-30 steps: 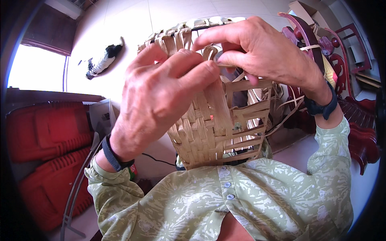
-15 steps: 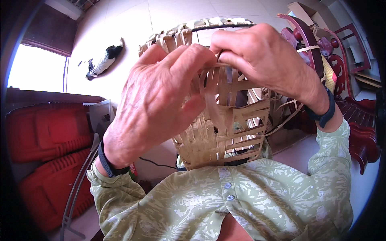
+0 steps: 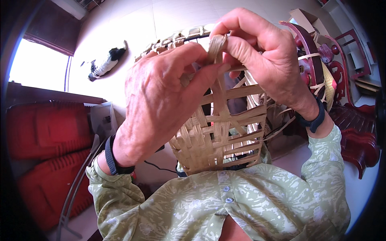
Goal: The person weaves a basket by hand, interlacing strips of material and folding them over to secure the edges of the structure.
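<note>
A woven basket of flat tan strips stands upright against my front, its weave open with wide gaps on the near side. One flat strip loops up over the rim. My right hand pinches that strip at its top between thumb and fingers. Lower down on the same strip, my left hand is closed, its thumb pressed near the rim; its fingertips are partly hidden. The far rim, wrapped with strips on a dark rod, shows behind my hands.
Dark red carved wooden furniture stands on the right, with strips tied around it. Red ribbed seats are at the left. A black-and-white animal lies on the pale floor. An open cardboard box is at the far right.
My right hand has turned and risen slightly, drawing the strip up into a loop above the rim. My left thumb has moved up onto the strip.
</note>
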The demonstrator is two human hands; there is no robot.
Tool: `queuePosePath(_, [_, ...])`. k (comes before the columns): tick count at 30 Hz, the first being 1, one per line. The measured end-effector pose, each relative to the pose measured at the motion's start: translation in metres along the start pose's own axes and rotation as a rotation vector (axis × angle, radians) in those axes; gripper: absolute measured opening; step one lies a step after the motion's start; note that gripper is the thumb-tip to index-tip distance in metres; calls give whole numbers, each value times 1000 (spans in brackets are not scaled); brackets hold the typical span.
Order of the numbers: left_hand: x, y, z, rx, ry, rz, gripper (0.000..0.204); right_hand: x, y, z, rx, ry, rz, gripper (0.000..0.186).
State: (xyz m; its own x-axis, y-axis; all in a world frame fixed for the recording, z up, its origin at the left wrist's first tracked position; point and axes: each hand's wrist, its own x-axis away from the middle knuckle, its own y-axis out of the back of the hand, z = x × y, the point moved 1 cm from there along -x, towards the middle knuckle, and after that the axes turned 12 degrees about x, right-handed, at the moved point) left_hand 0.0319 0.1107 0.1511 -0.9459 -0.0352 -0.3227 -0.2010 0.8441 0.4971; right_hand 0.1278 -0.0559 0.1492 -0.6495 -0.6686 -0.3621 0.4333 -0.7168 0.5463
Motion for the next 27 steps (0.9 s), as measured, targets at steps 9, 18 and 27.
queuePosePath(9, [-3, -12, 8, -52, -38, -161, 17, 11, 7, -9, -97, -82, -124, 17])
queuePosePath(18, [-9, -21, 18, -34, -120, -217, 20, 11, 8, -6, 501, 177, -42, 18])
queuePosePath(27, [-18, 9, 11, -147, -304, -61, 11, 0, 9, -7, 289, -185, 221, 18])
